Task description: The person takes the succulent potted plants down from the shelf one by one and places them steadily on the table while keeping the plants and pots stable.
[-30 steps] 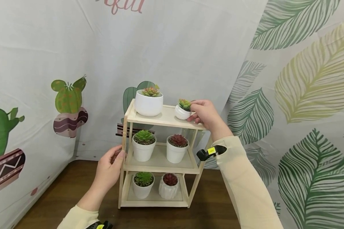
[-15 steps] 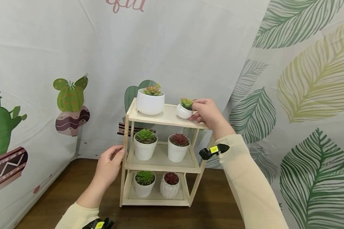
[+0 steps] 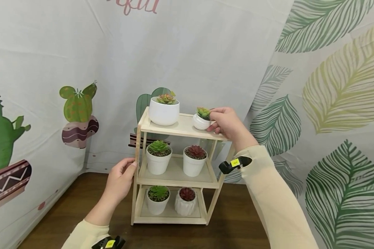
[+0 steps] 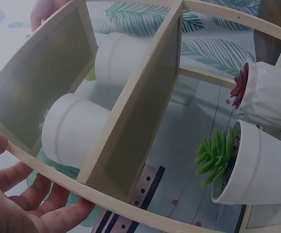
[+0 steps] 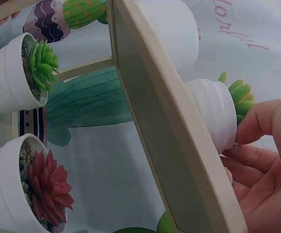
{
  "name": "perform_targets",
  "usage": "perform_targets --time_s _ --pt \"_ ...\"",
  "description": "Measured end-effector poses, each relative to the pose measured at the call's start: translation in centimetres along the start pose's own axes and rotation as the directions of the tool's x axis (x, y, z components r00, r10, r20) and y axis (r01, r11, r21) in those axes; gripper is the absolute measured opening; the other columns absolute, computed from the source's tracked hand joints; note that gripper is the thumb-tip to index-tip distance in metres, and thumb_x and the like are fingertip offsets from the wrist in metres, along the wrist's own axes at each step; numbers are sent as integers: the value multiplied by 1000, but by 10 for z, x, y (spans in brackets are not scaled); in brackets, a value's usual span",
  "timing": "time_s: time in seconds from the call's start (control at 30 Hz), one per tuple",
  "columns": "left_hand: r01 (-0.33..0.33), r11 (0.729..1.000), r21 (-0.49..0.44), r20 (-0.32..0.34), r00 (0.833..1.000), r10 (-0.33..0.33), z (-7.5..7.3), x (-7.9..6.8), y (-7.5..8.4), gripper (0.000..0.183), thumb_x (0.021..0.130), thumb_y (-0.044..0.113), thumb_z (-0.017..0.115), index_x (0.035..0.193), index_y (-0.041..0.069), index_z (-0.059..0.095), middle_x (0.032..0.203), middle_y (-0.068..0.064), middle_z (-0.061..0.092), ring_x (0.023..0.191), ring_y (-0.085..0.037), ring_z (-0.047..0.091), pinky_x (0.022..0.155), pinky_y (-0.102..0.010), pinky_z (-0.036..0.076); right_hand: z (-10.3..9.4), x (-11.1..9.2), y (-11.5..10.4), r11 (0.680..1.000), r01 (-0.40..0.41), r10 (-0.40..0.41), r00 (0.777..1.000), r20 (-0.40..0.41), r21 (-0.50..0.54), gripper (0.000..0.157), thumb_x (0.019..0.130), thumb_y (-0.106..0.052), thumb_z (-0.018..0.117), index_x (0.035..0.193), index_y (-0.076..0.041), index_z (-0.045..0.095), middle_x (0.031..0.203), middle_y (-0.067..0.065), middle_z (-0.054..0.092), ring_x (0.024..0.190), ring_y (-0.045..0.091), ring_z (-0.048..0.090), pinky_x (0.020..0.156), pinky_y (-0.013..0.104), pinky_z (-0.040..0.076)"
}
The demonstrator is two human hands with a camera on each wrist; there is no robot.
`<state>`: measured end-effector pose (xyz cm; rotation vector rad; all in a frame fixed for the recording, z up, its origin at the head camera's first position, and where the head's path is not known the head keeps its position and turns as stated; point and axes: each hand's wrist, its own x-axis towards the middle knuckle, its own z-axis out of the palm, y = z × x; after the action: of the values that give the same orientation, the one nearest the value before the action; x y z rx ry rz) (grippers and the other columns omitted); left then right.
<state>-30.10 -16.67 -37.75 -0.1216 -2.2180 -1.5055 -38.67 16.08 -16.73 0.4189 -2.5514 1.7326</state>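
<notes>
A small white ribbed pot with a green succulent (image 3: 202, 121) stands at the right of the top tier of a three-tier wooden plant stand (image 3: 182, 129). My right hand (image 3: 229, 125) holds this pot from its right side; in the right wrist view, the thumb or a finger (image 5: 256, 121) reaches the rim beside the leaves. Down at the left post, my left hand (image 3: 119, 178) grips the stand, its fingers (image 4: 50, 194) along the wood in the left wrist view. Left of the small pot sits a larger white bowl-shaped pot with a succulent (image 3: 164, 110).
On the middle tier stand a green succulent (image 3: 158, 157) and a dark red one (image 3: 194, 160), both in white pots. The bottom tier bears another green succulent (image 3: 158, 200) and a red one in a faceted pot (image 3: 185, 202). Beneath is a brown wooden table (image 3: 237, 221); printed cloth hangs behind.
The view has shifted slightly, so everything sits a little further right. Both hands keep their places on the small pot and the stand.
</notes>
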Motion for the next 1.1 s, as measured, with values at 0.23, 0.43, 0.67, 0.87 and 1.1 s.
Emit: perform_targets --time_s 0.23,0.43,0.67,0.87,1.1 --pt "0 1000 4 8 1000 0 1 0 0 44 109 35 45 135 5 63 121 -20 69 95 -15 63 77 -28 56 -2 -5 -2 999 -6 6 1000 1 -41 48 96 -8 48 143 -3 58 136 22 63 58 11 68 48 19 45" --pt "7 1000 18 7 1000 -7 1 1 -2 44 109 37 44 136 6 62 122 -19 70 103 -22 64 78 -27 56 -4 -8 -9 997 12 -11 1000 11 -81 49 95 -8 48 143 -1 57 132 23 65 60 11 69 49 19 46" --pt "-3 1000 21 -1 1000 3 2 2 -3 43 110 36 44 134 6 63 120 -17 70 101 -21 63 76 -27 56 -4 -11 -15 994 36 -32 999 33 -106 50 96 -8 47 144 2 55 135 25 64 62 11 71 52 19 47" --pt "-15 999 32 -5 1000 15 3 2 -4 42 109 36 44 133 7 63 120 -18 70 98 -21 62 76 -28 54 -7 -15 -16 992 54 -51 998 33 -113 48 97 -9 48 144 0 57 136 23 64 62 13 71 51 19 47" --pt "-10 999 41 -3 1000 11 3 2 -4 44 109 38 43 134 8 62 121 -17 69 100 -28 63 77 -30 52 -15 -24 -19 992 75 -69 996 54 -99 50 96 -7 46 145 0 56 138 24 62 63 14 71 52 19 47"
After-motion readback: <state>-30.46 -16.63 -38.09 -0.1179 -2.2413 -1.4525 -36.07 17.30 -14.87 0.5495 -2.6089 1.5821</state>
